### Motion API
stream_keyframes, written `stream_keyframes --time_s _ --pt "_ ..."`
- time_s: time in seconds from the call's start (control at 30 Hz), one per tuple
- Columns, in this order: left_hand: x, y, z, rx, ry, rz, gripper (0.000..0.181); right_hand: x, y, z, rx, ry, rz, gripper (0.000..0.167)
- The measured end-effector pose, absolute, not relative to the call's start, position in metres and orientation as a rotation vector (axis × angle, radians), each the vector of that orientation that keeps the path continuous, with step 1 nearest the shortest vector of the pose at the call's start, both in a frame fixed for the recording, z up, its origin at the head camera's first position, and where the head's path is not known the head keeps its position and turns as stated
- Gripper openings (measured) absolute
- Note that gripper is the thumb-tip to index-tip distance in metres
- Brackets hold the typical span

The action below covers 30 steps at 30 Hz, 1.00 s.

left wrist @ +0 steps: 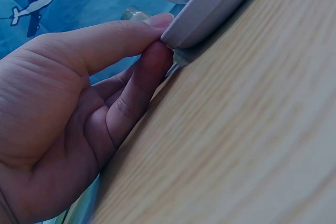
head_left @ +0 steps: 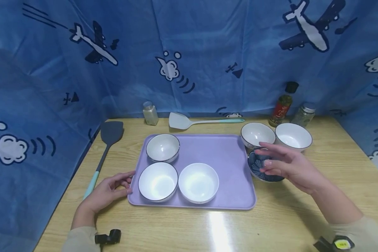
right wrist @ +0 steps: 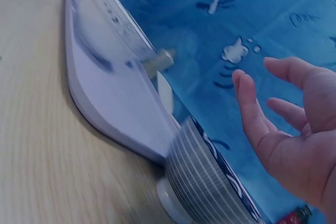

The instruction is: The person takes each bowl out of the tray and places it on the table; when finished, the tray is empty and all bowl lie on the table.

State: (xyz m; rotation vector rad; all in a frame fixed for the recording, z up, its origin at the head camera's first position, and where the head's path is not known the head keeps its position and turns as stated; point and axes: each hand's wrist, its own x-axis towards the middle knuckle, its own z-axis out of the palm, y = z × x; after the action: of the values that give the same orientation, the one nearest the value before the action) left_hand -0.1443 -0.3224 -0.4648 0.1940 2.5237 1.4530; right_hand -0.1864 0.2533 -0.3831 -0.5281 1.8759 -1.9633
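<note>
My left hand [head_left: 108,190] pinches the left edge of the purple tray [head_left: 230,175]; the left wrist view shows thumb and finger meeting at the tray's rim [left wrist: 191,22]. Three bowls stand on the tray: one at the back left [head_left: 162,148], one at the front left [head_left: 158,182], and a white one [head_left: 198,183] beside it. My right hand [head_left: 291,168] hovers above the dark blue patterned bowl [head_left: 260,167] right of the tray, fingers apart and holding nothing. In the right wrist view that bowl [right wrist: 205,177] shows a striped outside, below the hand [right wrist: 294,129].
Two more bowls [head_left: 257,134] [head_left: 293,136] stand behind the blue one. At the back are a red-labelled bottle [head_left: 281,108], a glass jar [head_left: 303,114], a small shaker [head_left: 150,113] and a white spatula [head_left: 180,121]. A dark spatula [head_left: 111,133] lies left of the tray.
</note>
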Motion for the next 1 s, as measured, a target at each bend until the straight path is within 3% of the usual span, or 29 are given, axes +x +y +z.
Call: stream_keyframes --time_s 0.5,1.0 --pt "-0.145 -0.323 -0.467 0.182 2.52 1.45 0.065 -0.171 0.189 -0.395 -0.343 1.95 -1.776 0.069" --pt "-0.145 -0.324 -0.467 0.193 2.523 1.451 0.064 -0.172 0.148 -0.42 -0.34 1.873 -1.731 0.074"
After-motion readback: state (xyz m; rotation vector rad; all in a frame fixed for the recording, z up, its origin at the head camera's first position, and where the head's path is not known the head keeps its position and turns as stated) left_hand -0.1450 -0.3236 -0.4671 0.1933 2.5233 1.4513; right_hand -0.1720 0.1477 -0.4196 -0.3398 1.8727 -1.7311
